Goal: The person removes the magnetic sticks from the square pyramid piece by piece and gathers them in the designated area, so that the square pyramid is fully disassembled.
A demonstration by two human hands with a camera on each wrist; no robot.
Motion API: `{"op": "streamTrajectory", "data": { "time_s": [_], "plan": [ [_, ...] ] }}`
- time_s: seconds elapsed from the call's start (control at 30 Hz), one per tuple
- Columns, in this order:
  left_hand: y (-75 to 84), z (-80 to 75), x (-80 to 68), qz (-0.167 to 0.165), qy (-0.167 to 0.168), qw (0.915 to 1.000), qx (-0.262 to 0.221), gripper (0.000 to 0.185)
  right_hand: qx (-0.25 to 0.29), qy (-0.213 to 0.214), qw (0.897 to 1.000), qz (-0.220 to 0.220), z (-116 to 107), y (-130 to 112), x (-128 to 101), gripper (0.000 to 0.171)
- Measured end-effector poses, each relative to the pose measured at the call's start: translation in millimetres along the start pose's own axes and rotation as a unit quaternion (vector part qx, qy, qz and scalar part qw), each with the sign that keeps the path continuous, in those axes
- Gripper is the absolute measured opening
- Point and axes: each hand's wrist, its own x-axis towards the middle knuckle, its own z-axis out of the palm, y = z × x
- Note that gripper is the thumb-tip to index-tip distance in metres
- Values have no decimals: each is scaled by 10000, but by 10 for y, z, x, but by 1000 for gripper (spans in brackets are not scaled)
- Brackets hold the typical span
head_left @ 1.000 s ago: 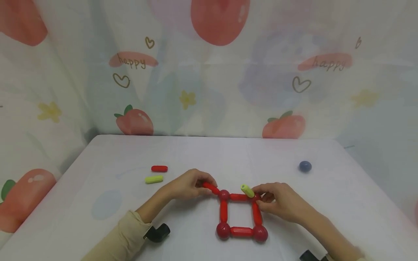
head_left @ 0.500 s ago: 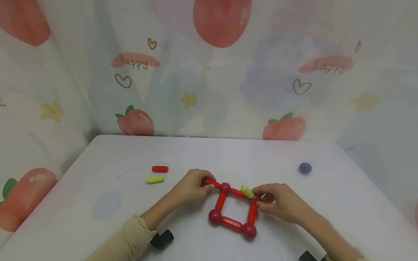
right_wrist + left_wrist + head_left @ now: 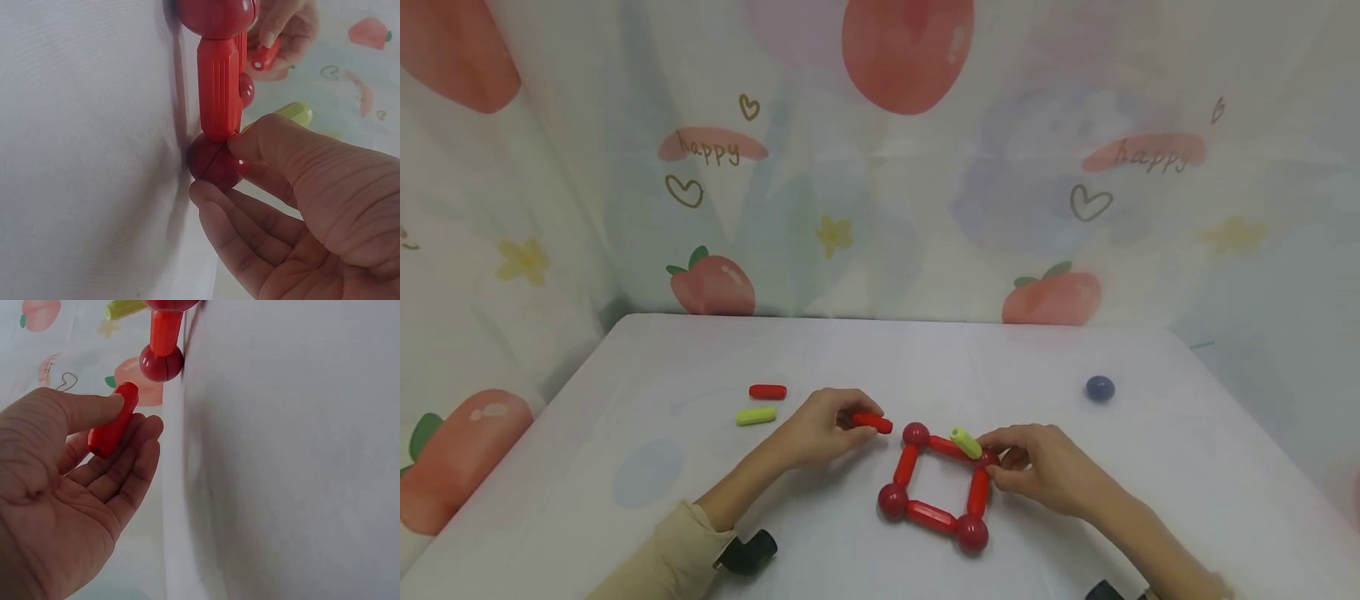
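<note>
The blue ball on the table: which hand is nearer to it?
The right hand. It grips a corner ball of the red square, with the blue ball beyond it, farther back and to the right. The left hand, pinching a red stick, is much farther left.

White table (image 3: 1187, 433) bears red frame (image 3: 934, 487), loose sticks (image 3: 762, 402), ball (image 3: 1100, 387).

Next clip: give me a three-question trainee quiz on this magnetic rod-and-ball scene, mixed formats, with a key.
1. True or false: the left hand pinches a loose red rod that is apart from the red square frame.
2. Multiple choice: which ball does the right hand grip? A) the blue ball B) the frame's corner ball under the yellow-green rod C) none
3. Fill in: on the table, left of the hands, lie a red rod and a ____ one.

Key: 1 true; 2 B; 3 yellow-green
</note>
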Motion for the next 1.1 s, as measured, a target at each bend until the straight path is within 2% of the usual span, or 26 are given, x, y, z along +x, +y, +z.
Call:
{"op": "streamTrajectory", "data": {
  "time_s": [0.23, 0.47, 0.67, 0.87, 1.1],
  "plan": [
    [-78, -201, -191, -79, 169, 9997, -177, 21, 22, 3, 10000, 25, -10, -1, -3, 33],
    [-274, -476, -484, -137, 443, 9989, -102, 22, 131, -60, 9999, -39, -14, 25, -2, 34],
    [-374, -673, -666, -395, 469, 9981, 31, 21, 46, -58, 10000, -38, -31, 22, 11, 33],
    [-463, -806, -775, -421, 464, 9970, 459, 20, 124, -106, 9999, -53, -45, 14, 18, 31],
    [-513, -871, -792, -565, 379, 9901, 1230, 20, 169, -112, 9998, -87, -47, 29, 17, 30]
  ]
}}
